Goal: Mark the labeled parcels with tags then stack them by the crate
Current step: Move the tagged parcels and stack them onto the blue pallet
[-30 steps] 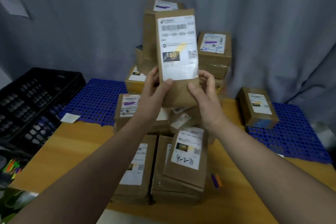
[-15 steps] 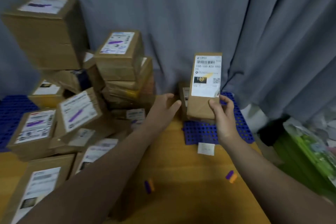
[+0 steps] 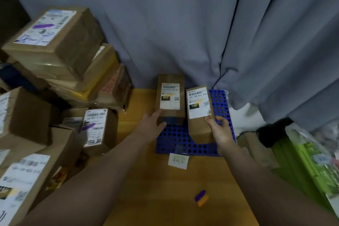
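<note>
Right hand: the right hand (image 3: 221, 130) pinches the held parcel (image 3: 199, 113) at its lower right edge, thumb on the front below the label and fingers curled behind.
Held parcel: a slim brown box with a white label reading 150. It is upright with a slight lean, its base low over the blue mat (image 3: 183, 145); whether it touches the mat cannot be told.
Left hand: the left hand (image 3: 152, 124) is spread, with straight fingers resting against the lower left corner of the standing parcel (image 3: 170, 97).
Standing parcel: just beside the held one, at the back of the surface (image 3: 165, 198) near the curtain (image 3: 183, 24).
Done so far: several boxes in the pile of parcels (image 3: 55, 42) at the left carry purple strokes on their labels and look finished.
Still to do: the two labels by the hands show no purple stroke, so they probably still need marking.
Marking tool: a purple and orange marker (image 3: 201, 196) lies untouched on the surface, with a paper slip (image 3: 178, 160) at the mat's near edge.
Crate: not in view, so the stacking cannot be judged.
Progress: likely somewhere in the middle.
</note>
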{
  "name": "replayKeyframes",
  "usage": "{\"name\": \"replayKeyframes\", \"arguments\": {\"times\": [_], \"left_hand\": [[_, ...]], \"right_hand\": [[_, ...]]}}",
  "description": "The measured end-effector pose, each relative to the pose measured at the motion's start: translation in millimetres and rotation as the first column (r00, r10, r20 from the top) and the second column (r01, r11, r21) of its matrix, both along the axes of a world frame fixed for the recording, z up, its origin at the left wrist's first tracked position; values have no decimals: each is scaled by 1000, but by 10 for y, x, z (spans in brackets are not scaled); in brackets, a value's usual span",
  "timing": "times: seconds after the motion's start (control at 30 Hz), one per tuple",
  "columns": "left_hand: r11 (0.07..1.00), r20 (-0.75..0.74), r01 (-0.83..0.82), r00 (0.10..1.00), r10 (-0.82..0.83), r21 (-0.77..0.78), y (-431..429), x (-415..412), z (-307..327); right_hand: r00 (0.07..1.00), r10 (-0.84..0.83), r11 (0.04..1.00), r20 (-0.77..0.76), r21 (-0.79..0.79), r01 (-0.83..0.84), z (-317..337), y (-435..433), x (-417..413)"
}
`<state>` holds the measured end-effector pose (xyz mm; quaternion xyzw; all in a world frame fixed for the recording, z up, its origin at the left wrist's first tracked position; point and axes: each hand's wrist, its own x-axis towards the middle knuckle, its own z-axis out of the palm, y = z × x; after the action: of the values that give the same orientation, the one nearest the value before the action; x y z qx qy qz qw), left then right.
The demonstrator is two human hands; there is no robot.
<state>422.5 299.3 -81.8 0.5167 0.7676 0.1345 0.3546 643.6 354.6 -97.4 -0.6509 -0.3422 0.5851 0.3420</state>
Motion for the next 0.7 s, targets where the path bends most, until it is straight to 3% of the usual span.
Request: {"name": "replayKeyframes", "arguments": {"times": [0.2, 0.33, 0.47, 0.7], "left_hand": [[997, 5, -31, 999, 32, -77, 413, -6, -246], [977, 143, -211, 968, 206, 15, 577, -25, -254], [936, 392, -349, 855, 339, -48, 667, -65, -233], [788, 497, -477, 611, 616, -389, 641, -88, -393]], "right_hand": [[998, 33, 999, -51, 3, -33, -245, 372, -23], [997, 68, 995, 28, 75, -70, -319, 618, -132], [987, 113, 985, 113, 118, -126, -343, 799, -288], [954, 173, 968, 246, 136, -211, -387, 920, -351]]}}
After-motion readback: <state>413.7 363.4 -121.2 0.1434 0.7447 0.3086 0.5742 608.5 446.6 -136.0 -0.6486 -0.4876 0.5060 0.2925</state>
